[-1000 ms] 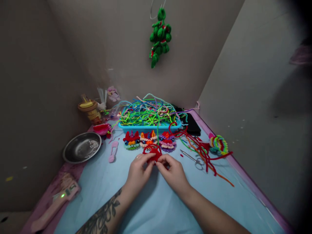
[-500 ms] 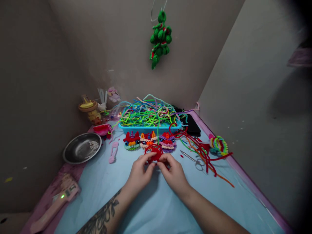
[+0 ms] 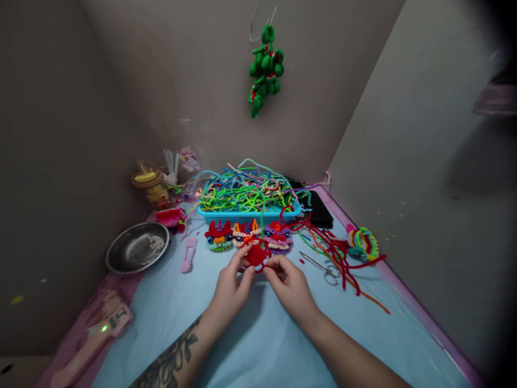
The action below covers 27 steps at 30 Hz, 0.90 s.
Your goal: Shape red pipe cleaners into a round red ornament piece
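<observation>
Between my two hands is a round red piece (image 3: pixel 257 255) that looks made of fuzzy pipe cleaner, with a looped rim. My left hand (image 3: pixel 233 283) pinches its left edge between thumb and fingers. On the other side, my right hand (image 3: pixel 288 285) grips the lower right edge the same way. Just beyond the piece stand three colourful fuzzy animal-like heads: one with a red top (image 3: pixel 218 235), one with orange ears (image 3: pixel 246 233) and one in purple and red (image 3: pixel 278 237). My fingertips partly cover the red piece's edges.
A blue tray (image 3: pixel 250 214) heaped with pipe cleaners stands behind. Scissors (image 3: pixel 321 266) and red pipe cleaners (image 3: pixel 337 253) lie to the right. A metal bowl (image 3: pixel 129 253), pink clip-like piece (image 3: pixel 188 256) and pink glue gun (image 3: pixel 91 342) are on the left.
The red piece has tilted so its flat round face shows more. My left fingers have shifted off its middle to the left edge. My right hand stays at its right edge.
</observation>
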### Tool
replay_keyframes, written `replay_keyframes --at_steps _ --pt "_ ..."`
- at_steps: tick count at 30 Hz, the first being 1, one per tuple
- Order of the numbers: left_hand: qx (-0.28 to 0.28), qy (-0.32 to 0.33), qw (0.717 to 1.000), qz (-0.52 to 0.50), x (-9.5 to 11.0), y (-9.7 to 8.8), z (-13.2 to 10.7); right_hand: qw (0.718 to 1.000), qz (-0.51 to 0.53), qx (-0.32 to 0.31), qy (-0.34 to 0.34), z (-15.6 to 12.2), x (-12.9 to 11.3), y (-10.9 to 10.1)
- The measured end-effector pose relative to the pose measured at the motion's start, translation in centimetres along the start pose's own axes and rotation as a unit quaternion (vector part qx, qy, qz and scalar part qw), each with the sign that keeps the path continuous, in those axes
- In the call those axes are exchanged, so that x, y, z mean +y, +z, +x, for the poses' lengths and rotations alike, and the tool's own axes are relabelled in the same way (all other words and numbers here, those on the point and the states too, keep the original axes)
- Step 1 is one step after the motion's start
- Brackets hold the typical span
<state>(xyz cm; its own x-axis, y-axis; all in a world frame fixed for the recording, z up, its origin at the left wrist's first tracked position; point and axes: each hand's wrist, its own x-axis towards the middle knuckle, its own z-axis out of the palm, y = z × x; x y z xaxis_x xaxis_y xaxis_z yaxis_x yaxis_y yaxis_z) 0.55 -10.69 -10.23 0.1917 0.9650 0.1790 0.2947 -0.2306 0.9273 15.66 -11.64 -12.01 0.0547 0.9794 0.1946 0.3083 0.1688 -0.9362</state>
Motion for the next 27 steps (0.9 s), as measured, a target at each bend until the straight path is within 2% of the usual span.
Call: replay_keyframes --at_steps 4,10,19,23,27 --pt "0.001 -0.025 0.999 0.019 -0.2 0.0 0.0 1.000 -0.022 -0.012 0.002 0.0 -0.2 -0.2" --pt "0.004 -0.021 0.999 0.045 -0.9 0.0 0.3 0.995 -0.047 -0.025 -0.079 -0.2 -0.3 -0.6" --pt "-0.005 0.053 0.990 0.130 -1.3 0.0 -0.2 0.978 -0.111 -0.012 -0.177 -0.3 0.3 -0.7" --pt "-0.011 0.076 0.983 0.167 -1.2 0.0 -0.3 0.973 -0.133 -0.020 -0.190 -0.2 0.1 -0.7" --pt "-0.013 0.083 0.981 0.173 -1.2 0.0 -0.2 0.971 -0.165 -0.024 -0.172 -0.2 0.4 -0.6"
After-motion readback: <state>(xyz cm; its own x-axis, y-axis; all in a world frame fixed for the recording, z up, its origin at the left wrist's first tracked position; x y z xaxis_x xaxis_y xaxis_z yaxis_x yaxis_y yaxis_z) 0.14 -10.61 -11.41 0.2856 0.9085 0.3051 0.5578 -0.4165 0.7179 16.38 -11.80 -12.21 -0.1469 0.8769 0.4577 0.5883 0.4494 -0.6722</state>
